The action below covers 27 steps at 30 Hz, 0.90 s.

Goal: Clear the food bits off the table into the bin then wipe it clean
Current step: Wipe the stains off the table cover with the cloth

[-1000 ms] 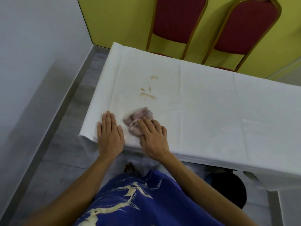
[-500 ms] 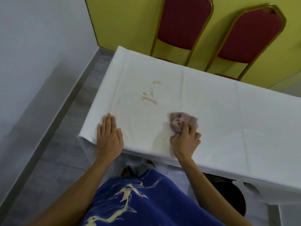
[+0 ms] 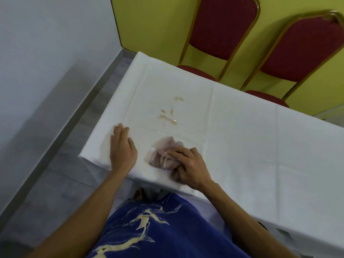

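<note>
Fingers [image 3: 183, 151] of the right hand [image 3: 189, 167] curled and clenched around a crumpled pinkish cloth [image 3: 163, 154], pressing it onto the tabletop [image 3: 242, 138] near the front edge. Left hand [image 3: 122, 148] flat, palm down, fingers released and together, just beside the near corner. Both forearms reaching forward over a blue shirt [image 3: 158, 231]. Smooth white covering with fold creases; brown smeared stains [image 3: 168, 113] beyond the cloth, apart from it. Two red padded chairs [image 3: 221, 28] with gold frames against a yellow wall [image 3: 152, 23].
</note>
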Tool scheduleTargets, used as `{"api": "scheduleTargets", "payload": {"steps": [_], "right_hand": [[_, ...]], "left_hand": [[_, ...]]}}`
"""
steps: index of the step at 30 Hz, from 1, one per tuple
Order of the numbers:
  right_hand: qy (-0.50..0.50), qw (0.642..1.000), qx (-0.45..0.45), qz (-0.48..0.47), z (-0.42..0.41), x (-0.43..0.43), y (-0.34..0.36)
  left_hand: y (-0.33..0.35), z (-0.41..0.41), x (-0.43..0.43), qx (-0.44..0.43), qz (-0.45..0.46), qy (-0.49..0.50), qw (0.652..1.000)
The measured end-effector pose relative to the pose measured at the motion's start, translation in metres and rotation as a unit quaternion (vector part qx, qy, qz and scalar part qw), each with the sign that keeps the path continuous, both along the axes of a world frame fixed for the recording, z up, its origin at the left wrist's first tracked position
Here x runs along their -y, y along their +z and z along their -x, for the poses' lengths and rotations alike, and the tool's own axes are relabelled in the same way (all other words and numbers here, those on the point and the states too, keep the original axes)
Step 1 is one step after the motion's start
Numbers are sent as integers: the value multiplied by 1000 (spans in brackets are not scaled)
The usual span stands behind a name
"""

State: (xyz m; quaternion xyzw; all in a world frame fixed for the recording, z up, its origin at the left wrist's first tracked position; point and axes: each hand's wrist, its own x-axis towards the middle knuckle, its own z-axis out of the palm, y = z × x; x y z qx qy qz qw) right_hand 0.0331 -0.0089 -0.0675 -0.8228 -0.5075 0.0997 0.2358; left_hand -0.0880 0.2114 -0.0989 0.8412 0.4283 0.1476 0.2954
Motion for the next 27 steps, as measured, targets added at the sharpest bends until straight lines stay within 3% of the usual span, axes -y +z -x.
{"api": "scheduleTargets", "payload": {"steps": [4, 7, 9, 11, 14, 19, 22, 27], "right_hand": [[-78, 994, 39, 60, -84, 43, -1], [-266, 958, 13, 102, -125, 57, 1], [-347, 930, -14, 116, -109, 37, 7], [-303, 949, -29, 81, -69, 5, 8], [-151, 987, -6, 51, -8, -33, -3], [4, 997, 66, 50, 9, -38, 2], [-22, 994, 91, 58, -38, -26, 2], [-191, 978, 66, 57, -118, -10, -2]], "left_hand": [[-15, 9, -3, -34, -42, -53, 997], [-16, 11, -7, -40, -48, -61, 996], [-15, 9, -4, -42, -52, -48, 997], [-13, 4, 0, -42, -54, -29, 997], [-13, -2, 4, -53, -48, -3, 997], [-6, 1, 7, -65, -35, -19, 997], [-2, 4, 1, -83, -18, -36, 996], [3, 5, 0, -95, 29, -29, 995]]}}
